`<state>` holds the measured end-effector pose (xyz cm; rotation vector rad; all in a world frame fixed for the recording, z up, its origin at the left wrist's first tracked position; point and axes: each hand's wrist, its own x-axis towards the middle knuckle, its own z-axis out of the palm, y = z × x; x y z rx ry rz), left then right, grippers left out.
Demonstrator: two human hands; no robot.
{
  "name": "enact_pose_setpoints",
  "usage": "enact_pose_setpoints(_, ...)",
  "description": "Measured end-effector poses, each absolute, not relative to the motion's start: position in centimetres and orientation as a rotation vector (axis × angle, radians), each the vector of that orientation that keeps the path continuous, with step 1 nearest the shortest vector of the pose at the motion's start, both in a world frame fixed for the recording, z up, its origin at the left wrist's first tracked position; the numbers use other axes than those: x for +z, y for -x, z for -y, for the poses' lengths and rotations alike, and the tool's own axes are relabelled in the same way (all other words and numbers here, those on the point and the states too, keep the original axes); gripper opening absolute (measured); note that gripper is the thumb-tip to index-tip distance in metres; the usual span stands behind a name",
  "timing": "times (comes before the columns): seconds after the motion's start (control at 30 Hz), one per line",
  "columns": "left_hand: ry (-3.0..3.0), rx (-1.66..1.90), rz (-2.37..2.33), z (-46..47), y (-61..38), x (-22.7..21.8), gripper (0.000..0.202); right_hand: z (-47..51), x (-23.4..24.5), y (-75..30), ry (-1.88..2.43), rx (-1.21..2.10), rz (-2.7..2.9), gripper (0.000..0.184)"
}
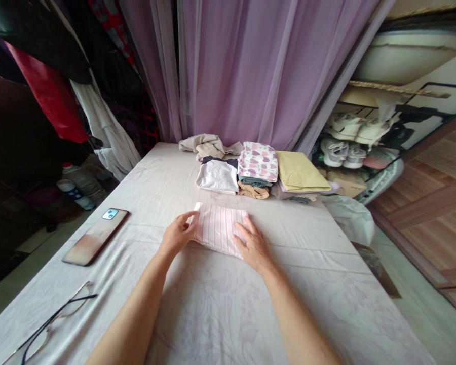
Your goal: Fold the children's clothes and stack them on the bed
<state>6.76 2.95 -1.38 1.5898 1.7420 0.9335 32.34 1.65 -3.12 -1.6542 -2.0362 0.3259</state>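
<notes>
A folded pink-and-white striped cloth (219,227) lies on the sheet-covered table (197,309) in front of me. My left hand (178,234) grips its left edge, fingers curled round the fabric. My right hand (254,245) lies flat on its right side, fingers stretched out and pressing down. Behind it stand stacks of folded clothes: a white and dark piece (217,175), a heart-print piece (258,161) on top of a pile, and a yellow piece (298,172). A crumpled beige garment (208,144) lies behind them.
A phone (96,235) lies face down on the table's left, glasses (53,319) near the front left corner. A purple curtain (251,66) hangs behind. Clothes hang at left over bottles (76,188) on the floor. A shoe rack (359,137) stands right.
</notes>
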Motion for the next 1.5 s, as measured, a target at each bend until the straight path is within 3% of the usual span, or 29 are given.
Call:
enact_pose_setpoints(0.13,-1.418,0.891,-1.756,-3.3,-6.0,-1.4,0.066,-3.3,-2.3,-33.6,1.797,0.732,1.559,0.055)
enact_pose_setpoints(0.23,-1.486,0.738,-1.879,-3.2,-5.8,-0.8,0.055,-4.2,-1.5,-34.0,1.805,1.136,1.306,0.061)
enact_pose_setpoints(0.37,-1.639,0.447,-1.973,-2.6,-6.4,0.9,0.041,-4.7,-1.1,-34.0,1.575,1.383,1.269,0.037)
enact_pose_setpoints(0.43,-1.688,0.318,-1.970,-2.3,-6.7,1.6,0.039,-4.9,-1.3,-34.1,1.572,1.364,1.321,0.035)
enact_pose_setpoints(0.53,-1.690,0.289,-1.933,-2.2,-7.2,1.9,0.032,-4.9,-1.6,-34.4,1.797,1.161,1.475,0.051)
enact_pose_setpoints(0.63,-1.646,0.484,-1.854,-2.2,-7.7,1.7,0.021,-4.6,-1.5,-34.2,2.033,0.772,1.642,0.066)
enact_pose_setpoints(0.77,-1.366,0.781,-1.600,-2.0,-8.4,1.5,0.025,-4.3,-0.5,-32.7,1.776,0.318,1.895,0.066)
enact_pose_setpoints(0.9,-1.049,0.960,-1.171,-1.6,-8.8,2.0,0.056,-5.2,2.0,-30.7,1.442,0.342,2.118,0.073)
enact_pose_setpoints(1.03,-1.123,1.003,-0.994,-1.3,-9.1,2.6,0.045,-6.4,5.5,-29.6,1.145,0.530,2.279,0.086)
enact_pose_setpoints(1.1,-1.177,0.998,-0.968,-1.1,-9.2,2.9,0.040,-6.6,6.9,-29.6,1.065,0.671,2.336,0.079)
enact_pose_setpoints(1.27,-1.229,1.040,-0.855,-0.7,-9.1,4.0,0.046,-6.2,8.6,-30.2,1.064,0.865,2.263,0.026)
enact_pose_setpoints(1.4,-1.155,1.133,-0.673,-0.6,-9.0,4.5,0.074,-5.8,9.6,-30.7,1.075,0.692,1.928,0.027)
enact_pose_setpoints(1.5,-1.143,1.129,-0.588,-0.7,-9.5,4.4,0.073,-5.7,10.7,-30.9,1.094,0.710,1.723,0.033)
